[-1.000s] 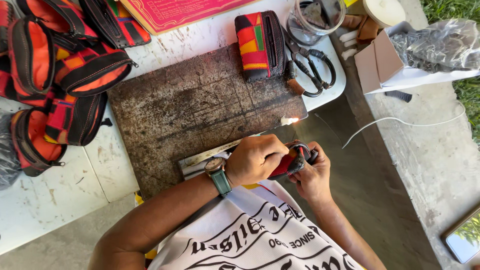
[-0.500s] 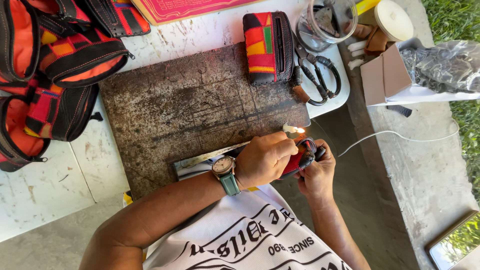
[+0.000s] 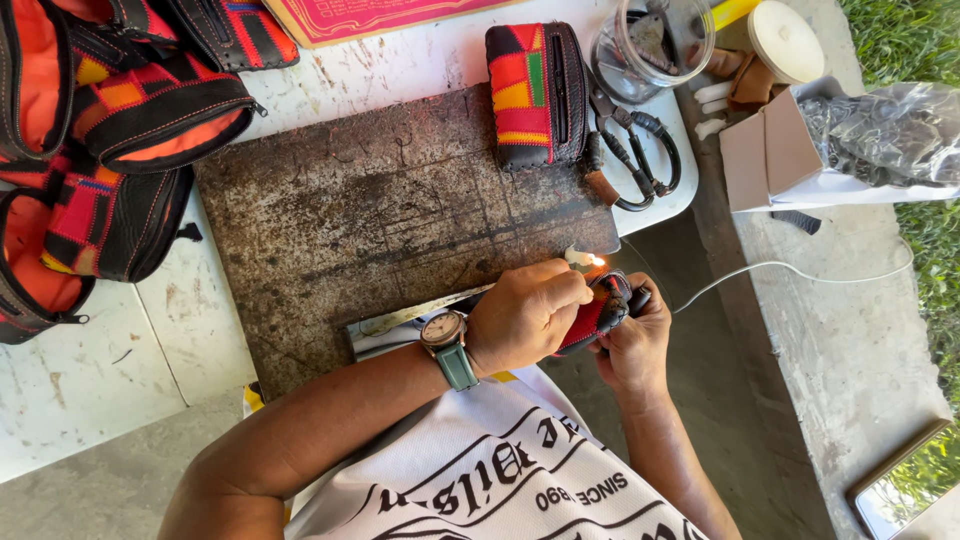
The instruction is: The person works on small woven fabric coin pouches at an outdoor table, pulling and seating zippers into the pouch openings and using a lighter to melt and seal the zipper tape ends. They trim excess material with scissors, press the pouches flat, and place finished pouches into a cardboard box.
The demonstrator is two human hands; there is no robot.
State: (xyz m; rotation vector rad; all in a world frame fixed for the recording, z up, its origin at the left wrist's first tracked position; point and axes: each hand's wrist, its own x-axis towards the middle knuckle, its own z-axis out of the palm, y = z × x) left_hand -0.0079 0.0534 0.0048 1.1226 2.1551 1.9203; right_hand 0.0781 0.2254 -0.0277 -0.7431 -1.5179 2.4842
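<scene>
Left hand [image 3: 525, 315], with a green-strapped wristwatch [image 3: 447, 345], had fingers clenched on a lighter with a small flame [image 3: 592, 261]. Right hand [image 3: 632, 335] gripped a small red-and-black fabric pouch [image 3: 598, 312] from below, at the near edge of the worktop [image 3: 80, 350]. Beyond lay a dark scratched metal plate [image 3: 390, 210], then a multicoloured patchwork zip pouch [image 3: 535, 95] and black-handled scissors [image 3: 640, 160].

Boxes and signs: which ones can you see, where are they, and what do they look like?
Cardboard box: right of the table, brown flaps open, white side.
Plastic bag: on the box, grey, crinkled.
Pink board: top edge of the table, flat, pink-red with a yellow border.
Tablet: bottom right on the ground, shiny screen reflecting sky and trees.
Shirt print: white shirt with black lettering.
</scene>
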